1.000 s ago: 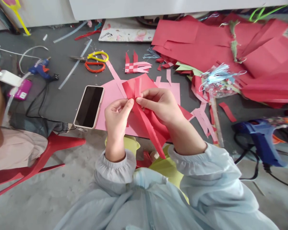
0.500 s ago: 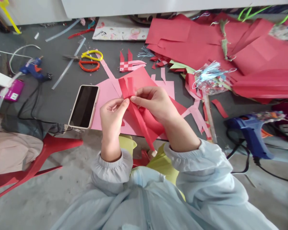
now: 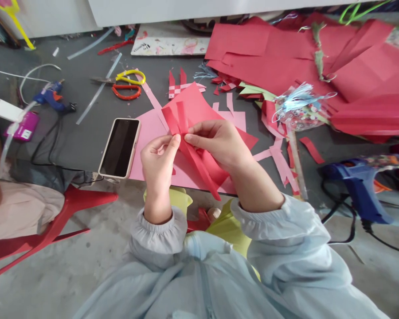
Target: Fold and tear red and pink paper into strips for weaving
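Observation:
Between thumb and finger, my left hand (image 3: 159, 161) pinches one edge of some red paper strips (image 3: 201, 170). From the other side my right hand (image 3: 217, 139) pinches the same strips, its thumb close to the left thumb. Their upper ends stand apart above the fingertips, and the lower ends hang down toward the table's front edge. How the strips join is hidden by the fingers. Beneath lie a red paper sheet (image 3: 194, 99) and a pink sheet (image 3: 146, 133). A small woven red-and-pink paper piece (image 3: 179, 90) rests behind them.
To the left lie a phone (image 3: 119, 148), scissors (image 3: 126, 84) and a blue glue gun (image 3: 51, 95). At right are a red paper pile (image 3: 269, 57), a bag of beads (image 3: 302, 110), pink scraps (image 3: 281, 164) and another glue gun (image 3: 355, 186). A person sits at far left.
The whole view has shifted slightly, so things appear a little further right. The strips' lower ends have swung a bit up and right. Both hands keep their pinch.

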The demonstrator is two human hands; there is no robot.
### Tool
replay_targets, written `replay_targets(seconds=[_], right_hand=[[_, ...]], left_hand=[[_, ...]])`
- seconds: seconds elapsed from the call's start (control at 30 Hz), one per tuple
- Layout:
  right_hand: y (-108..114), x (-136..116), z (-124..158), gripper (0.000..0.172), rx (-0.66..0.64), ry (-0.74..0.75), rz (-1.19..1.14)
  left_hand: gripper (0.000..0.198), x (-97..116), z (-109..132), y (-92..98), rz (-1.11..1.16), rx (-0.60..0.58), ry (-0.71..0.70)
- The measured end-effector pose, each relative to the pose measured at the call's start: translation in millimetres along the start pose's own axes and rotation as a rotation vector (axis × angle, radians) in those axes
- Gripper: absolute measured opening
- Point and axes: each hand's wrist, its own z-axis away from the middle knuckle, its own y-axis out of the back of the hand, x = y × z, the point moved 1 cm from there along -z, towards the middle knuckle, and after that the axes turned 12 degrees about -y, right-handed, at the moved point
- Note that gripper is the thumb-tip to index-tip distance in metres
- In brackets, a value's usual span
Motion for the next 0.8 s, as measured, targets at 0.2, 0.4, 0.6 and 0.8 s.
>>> replay_targets(seconds=[0.2, 0.4, 0.6, 0.8], right_hand=[[-3.3, 0.5, 1.8, 0.022, -0.01, 0.017, -0.036], [-3.1, 0.4, 0.8, 0.018, 0.038, 0.055, -0.009], [-1.5, -1.8, 1.2, 0.017, 0.044, 0.051, 0.001], [-0.6, 0.4, -0.3, 0.018, 0.037, 0.034, 0.034]], left_hand=[[0.025, -0.5, 0.7, -0.8, 0.06, -0.011, 0.06], [0.028, 1.8, 0.2, -0.8, 0.065, -0.053, 0.11], [0.026, 0.6, 1.2, 2.1, -0.036, -0.088, 0.074], [0.023, -0.4, 1.5, 0.7, -0.045, -0.072, 0.007]])
